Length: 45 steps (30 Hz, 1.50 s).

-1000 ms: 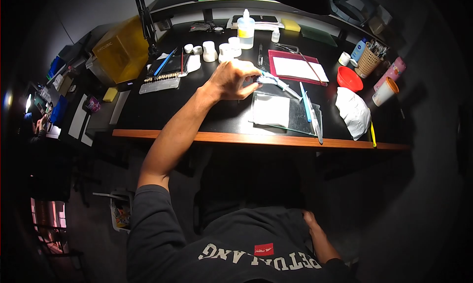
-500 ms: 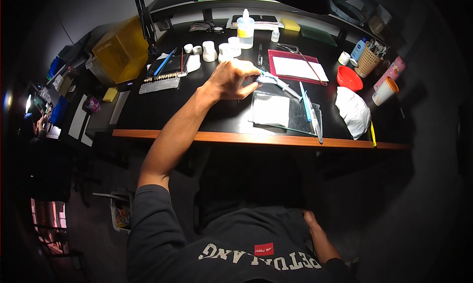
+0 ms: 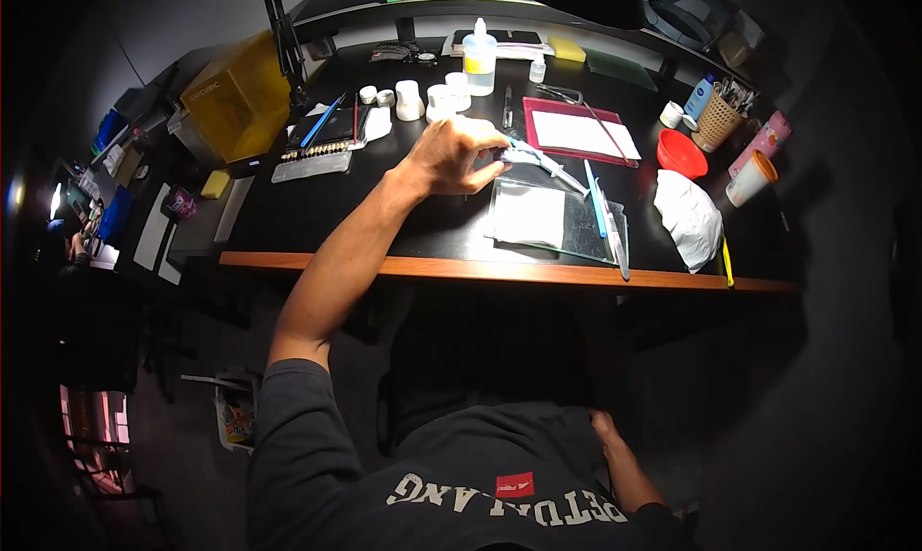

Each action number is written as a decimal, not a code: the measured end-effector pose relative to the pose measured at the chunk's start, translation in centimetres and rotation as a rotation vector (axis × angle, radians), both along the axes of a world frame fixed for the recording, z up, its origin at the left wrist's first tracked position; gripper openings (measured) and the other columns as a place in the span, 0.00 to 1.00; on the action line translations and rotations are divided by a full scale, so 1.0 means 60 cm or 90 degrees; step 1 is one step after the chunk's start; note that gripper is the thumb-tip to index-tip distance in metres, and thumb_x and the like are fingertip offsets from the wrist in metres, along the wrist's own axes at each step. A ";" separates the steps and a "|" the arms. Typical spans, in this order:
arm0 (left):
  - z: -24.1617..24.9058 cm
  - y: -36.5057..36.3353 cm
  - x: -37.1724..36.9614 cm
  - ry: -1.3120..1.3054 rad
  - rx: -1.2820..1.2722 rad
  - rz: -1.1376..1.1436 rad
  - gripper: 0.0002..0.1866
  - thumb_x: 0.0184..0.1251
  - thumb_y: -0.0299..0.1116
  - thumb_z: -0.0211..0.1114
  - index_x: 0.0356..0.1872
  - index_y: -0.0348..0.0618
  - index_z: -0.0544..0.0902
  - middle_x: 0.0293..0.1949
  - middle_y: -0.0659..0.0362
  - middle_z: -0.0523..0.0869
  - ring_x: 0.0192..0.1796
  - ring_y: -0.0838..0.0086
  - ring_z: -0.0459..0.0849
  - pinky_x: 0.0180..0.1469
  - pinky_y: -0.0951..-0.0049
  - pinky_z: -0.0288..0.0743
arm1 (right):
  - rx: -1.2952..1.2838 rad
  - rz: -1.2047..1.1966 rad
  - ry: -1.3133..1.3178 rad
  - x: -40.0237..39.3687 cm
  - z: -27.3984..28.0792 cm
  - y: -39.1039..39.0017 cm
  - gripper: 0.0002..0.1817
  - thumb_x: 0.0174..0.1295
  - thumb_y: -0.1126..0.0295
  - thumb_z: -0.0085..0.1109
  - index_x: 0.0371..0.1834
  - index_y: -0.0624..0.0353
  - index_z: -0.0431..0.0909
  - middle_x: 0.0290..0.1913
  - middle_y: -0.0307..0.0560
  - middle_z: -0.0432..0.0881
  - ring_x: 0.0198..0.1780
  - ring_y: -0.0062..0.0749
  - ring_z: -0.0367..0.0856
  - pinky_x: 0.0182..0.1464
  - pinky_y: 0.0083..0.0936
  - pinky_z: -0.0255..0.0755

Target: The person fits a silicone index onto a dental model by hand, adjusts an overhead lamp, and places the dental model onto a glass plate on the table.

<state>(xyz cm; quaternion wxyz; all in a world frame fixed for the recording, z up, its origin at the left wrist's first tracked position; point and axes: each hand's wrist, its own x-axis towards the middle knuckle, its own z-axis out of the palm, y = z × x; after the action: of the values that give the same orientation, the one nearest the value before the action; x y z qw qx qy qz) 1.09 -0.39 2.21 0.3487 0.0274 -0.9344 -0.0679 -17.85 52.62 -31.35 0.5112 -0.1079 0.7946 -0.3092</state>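
Observation:
My left hand (image 3: 459, 157) is over the black desk, its fingers and thumb curled at the near end of a white and blue syringe (image 3: 552, 166). The syringe slants down to the right over a glass plate (image 3: 576, 232) that bears a white paper pad (image 3: 530, 215). On the plate's right side rest a blue stick (image 3: 595, 198) and a metal spatula (image 3: 616, 239). Behind is a pink-red tray (image 3: 531, 111) with white paper. My right hand (image 3: 603, 426) is low by the shirt, its fingers hidden.
White jars (image 3: 409, 102) and a clear bottle (image 3: 478, 63) stand behind my left hand. Rightward are a red bowl (image 3: 681, 153), a white bag (image 3: 688, 220) and an orange-rimmed cup (image 3: 751, 178). A yellow box (image 3: 235, 98) is at the left. Another person's hands (image 3: 79, 244) show at far left.
The other person's hands at the far left have shifted slightly. My own hands and the things on the desk look unchanged.

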 end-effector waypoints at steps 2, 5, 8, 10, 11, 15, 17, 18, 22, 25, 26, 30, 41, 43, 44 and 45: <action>0.002 0.002 0.001 -0.007 0.003 0.005 0.12 0.62 0.34 0.78 0.45 0.42 0.93 0.36 0.53 0.93 0.36 0.61 0.93 0.40 0.64 0.86 | 0.010 0.040 0.019 -0.005 -0.005 0.003 0.30 0.74 0.59 0.52 0.69 0.72 0.82 0.70 0.66 0.84 0.72 0.52 0.81 0.71 0.40 0.72; 0.005 0.005 0.002 -0.017 -0.003 0.013 0.13 0.62 0.35 0.78 0.45 0.42 0.93 0.36 0.53 0.93 0.36 0.60 0.92 0.40 0.64 0.85 | 0.001 0.062 0.044 -0.006 -0.013 0.008 0.30 0.74 0.58 0.52 0.69 0.70 0.83 0.69 0.66 0.85 0.71 0.52 0.82 0.71 0.40 0.72; -0.004 -0.002 -0.001 -0.004 -0.003 0.007 0.13 0.62 0.35 0.78 0.45 0.42 0.93 0.35 0.52 0.93 0.36 0.60 0.92 0.40 0.63 0.85 | -0.007 0.059 0.055 -0.003 -0.007 0.005 0.30 0.74 0.58 0.53 0.69 0.70 0.84 0.69 0.66 0.85 0.71 0.52 0.82 0.71 0.40 0.73; -0.004 -0.003 -0.001 -0.007 0.003 0.007 0.13 0.62 0.35 0.78 0.45 0.42 0.93 0.35 0.52 0.93 0.36 0.60 0.92 0.40 0.63 0.85 | -0.001 0.045 0.046 0.001 0.007 -0.002 0.30 0.74 0.58 0.53 0.69 0.70 0.84 0.68 0.66 0.85 0.71 0.52 0.82 0.71 0.40 0.73; -0.003 -0.001 0.000 -0.009 0.006 0.007 0.13 0.62 0.35 0.78 0.45 0.42 0.93 0.35 0.52 0.93 0.36 0.60 0.92 0.40 0.63 0.85 | 0.005 0.032 0.036 0.002 0.012 -0.004 0.30 0.73 0.59 0.52 0.69 0.70 0.84 0.68 0.65 0.86 0.71 0.52 0.82 0.71 0.40 0.73; 0.002 0.002 0.001 -0.016 0.002 0.009 0.13 0.61 0.35 0.78 0.45 0.42 0.93 0.35 0.52 0.93 0.35 0.59 0.92 0.40 0.63 0.85 | 0.011 0.030 0.033 -0.001 -0.003 -0.001 0.29 0.73 0.59 0.52 0.68 0.69 0.84 0.68 0.65 0.86 0.70 0.50 0.83 0.70 0.39 0.73; -0.003 -0.002 0.000 -0.010 0.002 0.005 0.13 0.62 0.35 0.78 0.45 0.42 0.93 0.35 0.52 0.93 0.35 0.59 0.92 0.40 0.63 0.85 | 0.006 0.015 0.027 0.006 0.016 -0.005 0.29 0.73 0.59 0.52 0.68 0.70 0.84 0.67 0.65 0.86 0.69 0.50 0.83 0.69 0.39 0.73; -0.004 -0.003 -0.001 -0.004 0.001 0.001 0.13 0.61 0.35 0.78 0.45 0.42 0.93 0.35 0.52 0.93 0.35 0.60 0.92 0.40 0.63 0.85 | 0.004 0.009 0.023 0.010 0.028 -0.009 0.29 0.73 0.59 0.52 0.68 0.71 0.84 0.67 0.65 0.86 0.69 0.50 0.83 0.69 0.39 0.73; -0.004 -0.003 -0.001 -0.001 -0.001 -0.004 0.13 0.61 0.35 0.78 0.45 0.42 0.93 0.35 0.53 0.93 0.36 0.60 0.92 0.40 0.63 0.85 | 0.008 0.042 0.048 0.005 0.015 -0.004 0.30 0.73 0.59 0.52 0.68 0.73 0.83 0.67 0.66 0.86 0.69 0.51 0.83 0.69 0.40 0.73; -0.005 -0.004 -0.001 -0.006 -0.004 -0.002 0.13 0.61 0.35 0.78 0.45 0.42 0.93 0.35 0.53 0.93 0.36 0.60 0.93 0.40 0.64 0.85 | 0.000 0.086 0.068 -0.006 -0.010 0.003 0.31 0.73 0.59 0.52 0.68 0.74 0.83 0.67 0.65 0.86 0.69 0.51 0.83 0.69 0.40 0.73; -0.004 -0.004 -0.001 -0.005 -0.006 -0.002 0.13 0.61 0.35 0.78 0.45 0.42 0.93 0.35 0.53 0.93 0.36 0.61 0.93 0.40 0.64 0.85 | 0.001 0.096 0.074 -0.005 -0.008 0.004 0.31 0.73 0.58 0.52 0.68 0.74 0.83 0.67 0.66 0.86 0.69 0.51 0.83 0.69 0.40 0.73; 0.001 0.001 0.001 -0.009 0.010 0.004 0.13 0.61 0.34 0.78 0.45 0.42 0.93 0.35 0.53 0.93 0.36 0.61 0.92 0.40 0.64 0.85 | -0.018 0.064 0.067 -0.004 -0.015 0.006 0.31 0.73 0.58 0.52 0.67 0.73 0.83 0.67 0.67 0.86 0.69 0.51 0.83 0.69 0.40 0.73; 0.004 0.004 0.003 -0.020 0.012 0.013 0.12 0.62 0.34 0.78 0.45 0.42 0.93 0.35 0.53 0.93 0.36 0.60 0.92 0.40 0.64 0.85 | -0.004 0.063 0.056 -0.010 -0.022 0.008 0.30 0.72 0.57 0.53 0.66 0.72 0.85 0.66 0.66 0.87 0.67 0.52 0.84 0.67 0.40 0.74; -0.002 -0.001 0.000 -0.003 -0.001 0.000 0.13 0.61 0.34 0.78 0.45 0.42 0.93 0.35 0.53 0.93 0.36 0.60 0.92 0.40 0.64 0.85 | -0.006 0.064 0.055 -0.008 -0.018 0.008 0.30 0.72 0.57 0.53 0.66 0.71 0.85 0.65 0.66 0.87 0.67 0.51 0.84 0.67 0.40 0.75; -0.002 -0.002 -0.001 0.006 -0.008 -0.007 0.13 0.61 0.34 0.78 0.45 0.42 0.93 0.35 0.53 0.93 0.36 0.60 0.92 0.40 0.64 0.85 | -0.005 0.052 0.052 -0.007 -0.018 0.007 0.30 0.72 0.57 0.54 0.66 0.71 0.85 0.65 0.65 0.87 0.67 0.51 0.84 0.67 0.40 0.75; -0.002 -0.003 -0.001 0.006 -0.007 -0.007 0.13 0.61 0.34 0.78 0.45 0.42 0.93 0.35 0.53 0.93 0.36 0.60 0.92 0.40 0.64 0.85 | -0.002 0.040 0.049 -0.006 -0.018 0.007 0.30 0.72 0.57 0.54 0.66 0.71 0.85 0.65 0.65 0.87 0.67 0.51 0.84 0.67 0.40 0.75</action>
<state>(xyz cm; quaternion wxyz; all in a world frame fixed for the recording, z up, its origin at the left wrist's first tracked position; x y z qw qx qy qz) 1.03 -0.55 2.07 0.3529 0.0202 -0.9332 -0.0652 -18.22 53.03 -32.41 0.4898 -0.1454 0.8091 -0.2903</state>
